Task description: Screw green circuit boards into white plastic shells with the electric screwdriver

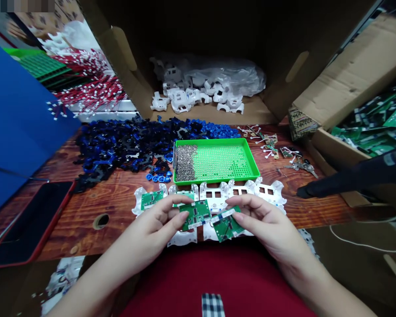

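My left hand (166,218) pinches a green circuit board (195,215) between thumb and fingers. In my right hand (255,216) is a second green circuit board (227,226), tilted, with a white strip along its upper edge. The two boards are close together; whether they touch I cannot tell. Beneath and behind them, white plastic housings (213,193) stand in rows at the table's front edge, partly covered by my hands. One housing at the left carries a green circuit board (151,200), and another board (184,197) shows just behind my left fingers.
Behind the housings lies a green tray (252,165) with small metal screws (185,163) at its left end. Blue and black plastic parts (128,145) are heaped to the left. A black tool (350,176) juts in from the right. A phone (31,224) lies left; a cardboard box (273,103) stands behind.
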Tool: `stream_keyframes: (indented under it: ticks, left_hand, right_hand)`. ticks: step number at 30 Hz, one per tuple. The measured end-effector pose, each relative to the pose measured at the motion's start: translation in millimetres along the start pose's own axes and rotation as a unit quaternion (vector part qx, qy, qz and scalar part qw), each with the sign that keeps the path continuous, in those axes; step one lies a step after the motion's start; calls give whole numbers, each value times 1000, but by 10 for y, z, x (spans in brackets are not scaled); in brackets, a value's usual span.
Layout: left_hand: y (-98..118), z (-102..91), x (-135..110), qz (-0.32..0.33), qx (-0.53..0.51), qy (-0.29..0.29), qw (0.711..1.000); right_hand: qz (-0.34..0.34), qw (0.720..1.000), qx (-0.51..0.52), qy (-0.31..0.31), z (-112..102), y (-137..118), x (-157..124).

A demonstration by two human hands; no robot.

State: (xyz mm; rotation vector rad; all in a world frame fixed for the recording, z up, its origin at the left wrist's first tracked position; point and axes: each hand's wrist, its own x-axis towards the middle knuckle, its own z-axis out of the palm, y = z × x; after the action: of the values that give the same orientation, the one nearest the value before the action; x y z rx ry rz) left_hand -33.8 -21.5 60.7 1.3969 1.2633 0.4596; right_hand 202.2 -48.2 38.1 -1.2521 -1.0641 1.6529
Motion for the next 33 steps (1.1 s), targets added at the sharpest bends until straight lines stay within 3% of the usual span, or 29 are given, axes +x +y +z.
stream_keyframes:
  ticks: [4, 8, 11, 14, 16, 18, 22, 24, 29, 31, 33]
  left_hand:
    - [-77, -51, -62, 6, 62, 32, 998]
    - [-153, -140, -78, 15, 72, 80, 994]
    - [-192, -159, -56, 21, -5, 98, 995]
    - [-193, -119, -26, -11, -142, 78, 987]
    - [-164, -79, -7, -48, -234, 63, 969]
    - [-113, -49, 13, -73, -299, 64, 949]
    - [0, -45, 43, -96, -346, 75, 930]
    - [45, -58, 52, -114, -341, 58, 931]
    - [124, -43, 120, -85, -189, -18, 978]
    - [150, -14, 182, -48, -71, -1, 996]
    - [163, 18, 258, 18, 76, 25, 997]
  right_hand:
    - [-60, 991, -118, -2, -191, -116, -99]
    - [-99, 925, -365, 43, -503, -263, -216]
    - [-127, 867, -478, 63, -597, -330, -222]
    - [-160, 835, -526, 21, -539, -342, -143]
    - [-161, 842, -515, -15, -474, -322, -70]
    - [-148, 865, -478, -32, -419, -285, -9]
    - [-85, 912, -400, -35, -310, -190, -9]
    - [-51, 921, -378, -77, -223, -156, -81]
    - [-44, 905, -353, -233, 1, -140, -293]
    - [-47, 899, -346, -264, 28, -145, -344]
    - [-9, 896, -360, -258, 18, -152, -390]
